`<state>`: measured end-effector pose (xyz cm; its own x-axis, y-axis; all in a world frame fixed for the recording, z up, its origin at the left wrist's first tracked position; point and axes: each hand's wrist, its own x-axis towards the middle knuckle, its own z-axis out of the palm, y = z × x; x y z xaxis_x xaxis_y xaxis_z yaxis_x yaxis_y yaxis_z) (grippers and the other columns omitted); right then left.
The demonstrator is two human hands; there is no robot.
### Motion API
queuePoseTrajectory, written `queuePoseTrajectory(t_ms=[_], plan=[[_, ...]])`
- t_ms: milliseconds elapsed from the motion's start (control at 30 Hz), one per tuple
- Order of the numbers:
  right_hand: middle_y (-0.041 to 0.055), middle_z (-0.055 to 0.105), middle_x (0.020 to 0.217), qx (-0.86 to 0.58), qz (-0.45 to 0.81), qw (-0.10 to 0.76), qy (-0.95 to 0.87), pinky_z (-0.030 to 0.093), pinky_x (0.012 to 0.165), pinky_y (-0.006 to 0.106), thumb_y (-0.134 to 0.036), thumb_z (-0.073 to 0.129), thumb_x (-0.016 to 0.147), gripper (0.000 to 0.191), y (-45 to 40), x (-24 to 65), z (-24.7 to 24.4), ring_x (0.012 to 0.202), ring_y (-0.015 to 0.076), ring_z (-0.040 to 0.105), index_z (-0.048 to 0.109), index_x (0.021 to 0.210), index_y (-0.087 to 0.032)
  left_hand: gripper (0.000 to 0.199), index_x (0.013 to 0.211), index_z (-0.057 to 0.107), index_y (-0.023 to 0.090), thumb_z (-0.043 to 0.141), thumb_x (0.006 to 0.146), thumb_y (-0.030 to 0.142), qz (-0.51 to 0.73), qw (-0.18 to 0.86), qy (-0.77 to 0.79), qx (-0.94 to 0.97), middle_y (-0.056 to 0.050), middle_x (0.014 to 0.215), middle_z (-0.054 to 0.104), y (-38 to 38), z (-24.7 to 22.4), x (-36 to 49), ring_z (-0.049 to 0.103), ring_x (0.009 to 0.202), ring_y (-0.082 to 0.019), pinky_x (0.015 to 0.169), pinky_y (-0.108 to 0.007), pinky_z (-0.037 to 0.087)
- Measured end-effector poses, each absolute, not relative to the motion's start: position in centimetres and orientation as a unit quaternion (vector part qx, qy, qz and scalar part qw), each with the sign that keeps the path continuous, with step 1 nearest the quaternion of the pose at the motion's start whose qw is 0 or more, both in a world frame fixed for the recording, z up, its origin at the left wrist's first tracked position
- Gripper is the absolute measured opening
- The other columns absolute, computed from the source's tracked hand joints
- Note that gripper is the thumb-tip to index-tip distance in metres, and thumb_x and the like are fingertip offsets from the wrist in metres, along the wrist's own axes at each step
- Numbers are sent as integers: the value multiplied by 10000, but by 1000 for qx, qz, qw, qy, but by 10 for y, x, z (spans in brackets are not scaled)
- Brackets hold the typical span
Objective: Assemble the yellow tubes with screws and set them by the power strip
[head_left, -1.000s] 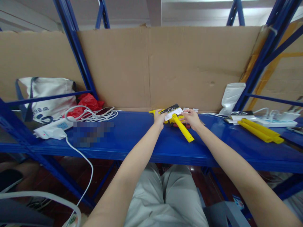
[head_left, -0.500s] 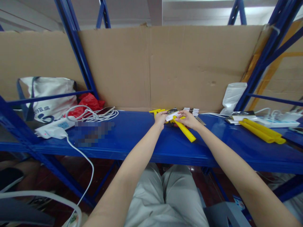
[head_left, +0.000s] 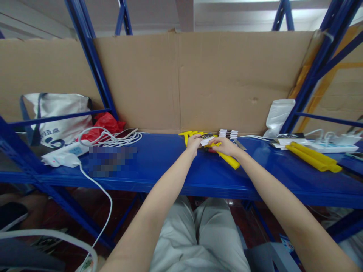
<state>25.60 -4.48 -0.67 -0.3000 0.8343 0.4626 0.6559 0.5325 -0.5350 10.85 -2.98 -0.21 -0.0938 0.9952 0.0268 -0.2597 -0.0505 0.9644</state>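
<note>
Head view: since a second ago the small card [head_left: 206, 140] has come down from raised to low over the blue shelf [head_left: 170, 166]. The left hand [head_left: 194, 142] and right hand [head_left: 225, 146] pinch it above the yellow-handled tool [head_left: 230, 160]. Open shelf lies leftward; the cardboard wall [head_left: 181, 81] stands close behind.

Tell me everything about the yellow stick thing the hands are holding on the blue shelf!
The yellow tool is bright yellow and looks like plastic. Its long, smooth handle lies on the blue shelf, pointing toward the person and to the right. A white and black card sits over its far end. The left hand touches that end, and the right hand rests on the handle, hiding the middle part.
</note>
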Motion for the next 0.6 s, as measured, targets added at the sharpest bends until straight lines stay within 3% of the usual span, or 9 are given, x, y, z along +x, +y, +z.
queuePoseTrajectory(t_ms=[100, 233, 400, 600], plan=[[22, 684, 824, -470, 113, 358, -799, 475, 786, 304, -162, 572, 671, 196, -47, 256, -3, 780, 171, 613, 705, 815, -174, 337, 1099, 612, 101, 526, 781, 31, 590, 538, 442, 408, -126, 1013, 673, -38, 6, 107, 664, 860, -179, 689, -242, 530], [34, 699, 868, -535, 54, 352, -766, 487, 777, 324, -152, 601, 657, 255, -52, 266, 7, 789, 197, 627, 724, 874, -202, 431, 1250, 509, 142, 551, 821, 140, 591, 533, 444, 412, -114, 1070, 647, -44, 9, 105, 653, 785, -149, 600, -219, 527], [55, 698, 904, -643, -63, 340, -684, 484, 771, 342, -180, 624, 659, 320, -58, 298, 31, 825, 241, 634, 720, 959, -236, 414, 1173, 549, 179, 537, 773, 72, 582, 503, 478, 425, -82, 1060, 629, -40, 2, 105, 640, 772, -126, 559, -182, 517], [95, 683, 856, -737, -122, 294, -597, 447, 696, 308, -192, 665, 647, 340, -58, 360, 52, 792, 233, 616, 706, 984, -178, 363, 1095, 592, 166, 537, 749, 73, 566, 487, 488, 452, -96, 1027, 630, -40, 0, 107, 644, 760, -148, 540, -206, 520]])
